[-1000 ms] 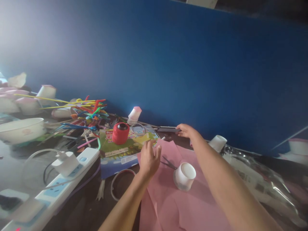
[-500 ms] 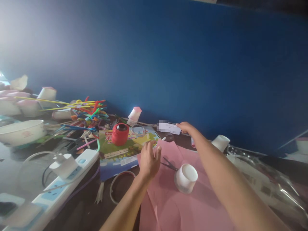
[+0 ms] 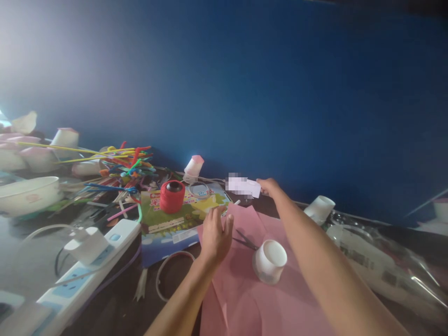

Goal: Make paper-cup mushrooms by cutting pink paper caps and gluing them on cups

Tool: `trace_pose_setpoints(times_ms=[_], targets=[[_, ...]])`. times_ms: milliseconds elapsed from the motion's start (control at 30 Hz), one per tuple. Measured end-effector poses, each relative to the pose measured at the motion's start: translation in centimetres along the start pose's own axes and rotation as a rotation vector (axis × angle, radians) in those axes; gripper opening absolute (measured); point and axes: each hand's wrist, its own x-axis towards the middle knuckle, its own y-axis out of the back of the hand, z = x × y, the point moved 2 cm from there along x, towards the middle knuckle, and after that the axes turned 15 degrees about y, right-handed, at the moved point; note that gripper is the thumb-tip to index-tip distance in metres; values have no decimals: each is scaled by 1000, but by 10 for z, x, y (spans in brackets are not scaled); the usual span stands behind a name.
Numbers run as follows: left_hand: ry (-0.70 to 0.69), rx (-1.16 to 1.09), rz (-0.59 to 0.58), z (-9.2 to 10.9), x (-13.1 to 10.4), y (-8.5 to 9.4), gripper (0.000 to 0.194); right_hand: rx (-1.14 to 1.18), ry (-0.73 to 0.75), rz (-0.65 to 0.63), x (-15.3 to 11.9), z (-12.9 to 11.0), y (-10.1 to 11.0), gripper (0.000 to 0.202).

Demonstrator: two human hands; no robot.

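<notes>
My right hand [image 3: 268,185] reaches toward the wall and pinches the right end of a small white card [image 3: 249,186], part of which is pixelated. My left hand [image 3: 216,232] is over the left edge of the pink paper [image 3: 290,298], its thumb apart from the fingers and nothing seen in it. Between my forearms, a white paper cup [image 3: 270,261] sits on the pink paper. Dark scissors [image 3: 247,241] lie beside the cup, their handles hidden behind it.
Left of the paper are a colourful paper pack [image 3: 168,238], a red thread spool [image 3: 172,197], a tape ring [image 3: 159,275] and a white power strip [image 3: 75,280]. Pipe cleaners [image 3: 131,161] and a bowl [image 3: 31,195] stand farther left. Another cup [image 3: 319,209] and plastic packaging [image 3: 371,256] lie right.
The white card has tilted slightly in my right hand. My left hand keeps nearly the same place and pose. The view has shifted a little, moving the left-side objects left.
</notes>
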Motion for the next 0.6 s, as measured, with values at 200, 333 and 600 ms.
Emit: trace_pose_setpoints(times_ms=[200,333,600], targets=[[24,-6,-15,0,1,0,25,200,-1,125,-26,-7,16,33],[57,-33,-59,0,3,0,25,345,100,215,-65,-7,38,37],[69,-126,-135,-1,5,-1,29,665,344,176,-216,40,44,50]])
